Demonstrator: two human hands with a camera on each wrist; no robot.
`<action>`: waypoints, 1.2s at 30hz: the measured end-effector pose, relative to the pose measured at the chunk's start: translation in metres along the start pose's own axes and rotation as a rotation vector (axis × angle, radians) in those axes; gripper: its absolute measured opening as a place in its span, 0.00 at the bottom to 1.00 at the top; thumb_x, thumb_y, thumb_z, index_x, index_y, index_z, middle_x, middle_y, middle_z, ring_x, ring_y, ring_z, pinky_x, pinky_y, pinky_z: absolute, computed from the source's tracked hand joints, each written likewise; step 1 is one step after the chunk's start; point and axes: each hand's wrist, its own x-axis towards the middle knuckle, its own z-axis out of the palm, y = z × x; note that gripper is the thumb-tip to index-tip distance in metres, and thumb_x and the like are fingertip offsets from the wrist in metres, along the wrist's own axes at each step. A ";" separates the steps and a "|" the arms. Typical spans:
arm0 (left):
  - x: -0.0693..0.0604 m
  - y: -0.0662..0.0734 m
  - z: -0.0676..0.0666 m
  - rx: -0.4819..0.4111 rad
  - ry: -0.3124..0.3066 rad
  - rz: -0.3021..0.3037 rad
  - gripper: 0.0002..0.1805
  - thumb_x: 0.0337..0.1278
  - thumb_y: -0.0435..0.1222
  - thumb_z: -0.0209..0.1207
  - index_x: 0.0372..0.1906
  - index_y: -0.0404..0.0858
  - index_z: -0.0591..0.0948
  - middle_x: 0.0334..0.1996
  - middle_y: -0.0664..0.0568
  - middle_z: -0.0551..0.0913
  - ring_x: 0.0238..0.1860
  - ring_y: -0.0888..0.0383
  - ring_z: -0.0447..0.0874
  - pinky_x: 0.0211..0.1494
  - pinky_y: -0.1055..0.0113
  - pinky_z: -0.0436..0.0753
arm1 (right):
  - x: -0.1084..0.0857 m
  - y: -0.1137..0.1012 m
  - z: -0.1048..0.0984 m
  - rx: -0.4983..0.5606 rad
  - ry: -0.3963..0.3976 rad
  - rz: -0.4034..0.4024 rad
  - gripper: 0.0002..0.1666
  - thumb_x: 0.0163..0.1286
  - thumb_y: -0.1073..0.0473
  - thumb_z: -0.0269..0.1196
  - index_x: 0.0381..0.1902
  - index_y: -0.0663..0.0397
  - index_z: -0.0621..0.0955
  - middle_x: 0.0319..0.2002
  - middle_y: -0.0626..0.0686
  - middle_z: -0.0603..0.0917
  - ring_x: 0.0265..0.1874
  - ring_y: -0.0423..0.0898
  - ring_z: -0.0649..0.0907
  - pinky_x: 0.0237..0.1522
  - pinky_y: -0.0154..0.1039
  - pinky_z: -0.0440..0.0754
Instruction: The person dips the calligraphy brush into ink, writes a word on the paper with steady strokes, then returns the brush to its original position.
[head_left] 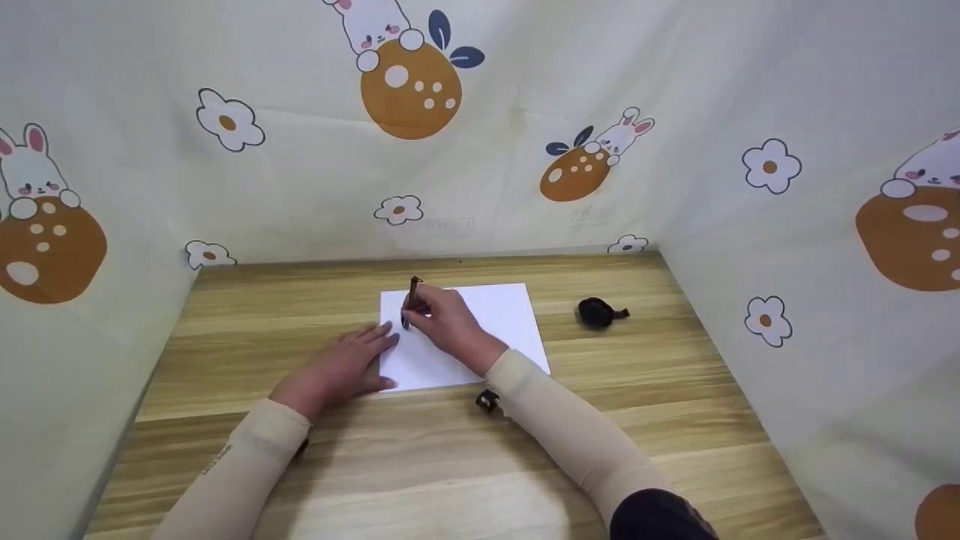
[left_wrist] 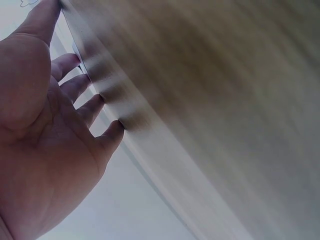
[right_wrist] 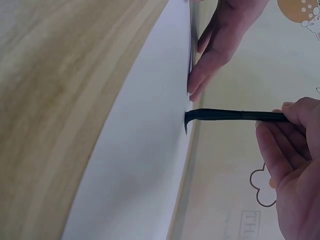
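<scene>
A sheet of white paper [head_left: 495,322] lies on the wooden table. My right hand [head_left: 448,322] pinches a dark writing brush [head_left: 412,292] nearly upright over the paper's upper left part. In the right wrist view, the brush's black tip [right_wrist: 187,121] bends against the paper. My left hand [head_left: 343,371] lies at the paper's left edge, its fingers spread and fingertips resting on the sheet. The left wrist view shows its palm side, with the fingertips down at the surface. Any mark under the brush is too small to tell.
A small black round object [head_left: 595,313] with a short tab stands right of the paper. Patterned cloth walls [head_left: 510,172] with rabbits and flowers enclose the back and sides of the wooden table [head_left: 420,465]. A small black device [head_left: 487,400] sits by the right wrist.
</scene>
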 end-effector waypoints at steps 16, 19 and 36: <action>0.000 -0.001 0.000 -0.005 0.011 0.011 0.47 0.73 0.54 0.70 0.84 0.33 0.69 0.86 0.34 0.62 0.85 0.29 0.57 0.80 0.24 0.60 | -0.004 -0.004 -0.002 -0.024 -0.032 0.002 0.02 0.77 0.66 0.73 0.44 0.56 0.88 0.43 0.50 0.93 0.44 0.37 0.91 0.48 0.29 0.88; 0.000 -0.001 0.001 -0.002 0.006 0.009 0.47 0.73 0.55 0.70 0.84 0.33 0.69 0.86 0.35 0.61 0.85 0.29 0.56 0.81 0.25 0.60 | -0.005 -0.005 -0.002 -0.026 -0.034 -0.001 0.03 0.77 0.66 0.73 0.43 0.57 0.88 0.42 0.51 0.93 0.43 0.38 0.92 0.48 0.29 0.88; 0.000 -0.002 0.002 0.003 0.017 0.008 0.47 0.73 0.56 0.70 0.84 0.34 0.69 0.87 0.37 0.61 0.85 0.30 0.56 0.81 0.25 0.60 | -0.012 -0.013 -0.004 -0.061 -0.098 -0.015 0.02 0.77 0.64 0.73 0.44 0.54 0.88 0.40 0.48 0.93 0.39 0.34 0.89 0.43 0.28 0.87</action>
